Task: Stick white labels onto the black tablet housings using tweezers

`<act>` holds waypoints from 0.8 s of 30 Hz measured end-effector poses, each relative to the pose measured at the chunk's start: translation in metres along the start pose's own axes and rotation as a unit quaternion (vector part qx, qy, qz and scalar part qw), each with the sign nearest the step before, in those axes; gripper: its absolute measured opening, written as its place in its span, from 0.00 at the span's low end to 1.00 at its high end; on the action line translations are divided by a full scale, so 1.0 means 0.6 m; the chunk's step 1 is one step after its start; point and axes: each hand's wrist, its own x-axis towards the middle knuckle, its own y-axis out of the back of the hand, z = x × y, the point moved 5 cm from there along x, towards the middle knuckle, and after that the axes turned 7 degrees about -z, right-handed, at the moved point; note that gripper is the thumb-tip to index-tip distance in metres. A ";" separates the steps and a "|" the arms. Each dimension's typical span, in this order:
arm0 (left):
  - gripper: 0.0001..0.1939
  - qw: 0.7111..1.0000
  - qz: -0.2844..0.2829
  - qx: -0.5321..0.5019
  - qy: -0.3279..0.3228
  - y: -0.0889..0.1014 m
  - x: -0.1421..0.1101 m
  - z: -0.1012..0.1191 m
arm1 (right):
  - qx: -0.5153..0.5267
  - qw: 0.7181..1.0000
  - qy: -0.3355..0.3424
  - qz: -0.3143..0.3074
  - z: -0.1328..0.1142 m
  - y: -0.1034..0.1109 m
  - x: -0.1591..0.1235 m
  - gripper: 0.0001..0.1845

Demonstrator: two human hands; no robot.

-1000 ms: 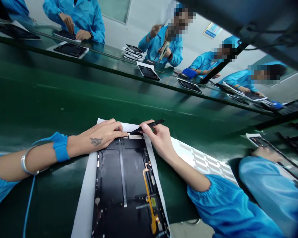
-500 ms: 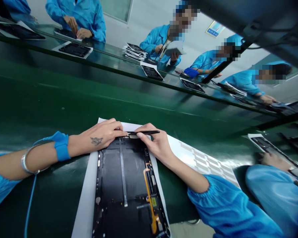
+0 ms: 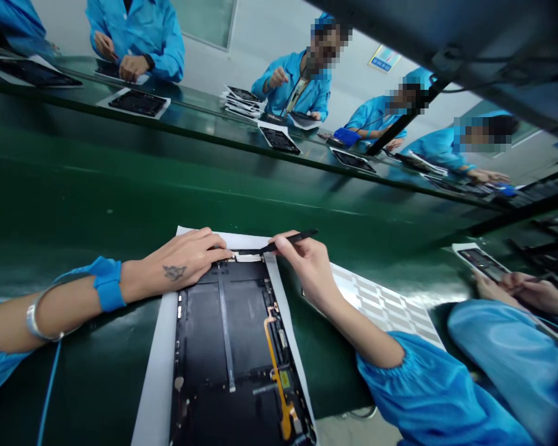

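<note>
Atop one tablet casing, two hands: left hand pressed on its edge, right hand pinching black tweezers.

Tablet housing: matte black
Flex cable: amber
Tweezers: black
Surface: glossy dark green
Sheet: white — grey rectangle grid
Wrist strap: bright blue
Sleeve: bright blue

An open black tablet housing is lying flat on a white paper sheet, with an orange flex cable running along its lower part. Black tweezers are sitting in the right hand, their tips reaching a small white strip at the housing's top edge.
</note>
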 end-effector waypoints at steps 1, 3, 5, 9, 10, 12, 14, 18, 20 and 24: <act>0.21 1.000 -0.002 0.002 -0.001 -0.001 0.000 0.000 | 0.031 0.999 -0.026 0.020 0.010 0.009 -0.001 0.21; 0.23 1.000 -0.010 0.009 0.000 -0.003 0.002 0.000 | 0.085 0.993 -0.066 0.039 0.026 0.020 -0.003 0.21; 0.25 1.000 -0.016 0.016 0.003 -0.005 0.003 -0.001 | 0.114 0.989 -0.089 0.033 0.035 0.022 -0.003 0.22; 0.27 0.999 -0.026 0.020 0.003 -0.009 0.006 -0.002 | 0.117 0.988 -0.104 0.014 0.036 0.015 -0.003 0.22; 0.27 0.999 -0.028 0.020 0.001 -0.009 0.007 -0.001 | 0.116 0.988 -0.103 0.012 0.034 0.013 -0.003 0.22; 0.27 0.999 -0.028 0.019 -0.001 -0.009 0.007 -0.001 | 0.119 0.988 -0.096 0.014 0.030 0.011 -0.005 0.21; 0.27 1.000 -0.024 0.017 0.000 -0.008 0.007 0.000 | 0.126 0.988 -0.088 0.019 0.029 0.011 -0.006 0.20; 0.27 1.000 -0.022 0.021 -0.004 -0.006 0.008 0.001 | 0.133 0.988 -0.075 0.027 0.030 0.011 -0.006 0.20; 0.27 0.999 -0.032 0.024 -0.002 -0.006 0.009 0.001 | 0.130 0.989 -0.073 0.026 0.031 0.010 -0.005 0.21; 0.28 0.999 -0.047 0.023 0.007 -0.006 0.008 0.000 | 0.121 0.990 -0.072 0.024 0.032 0.009 -0.004 0.22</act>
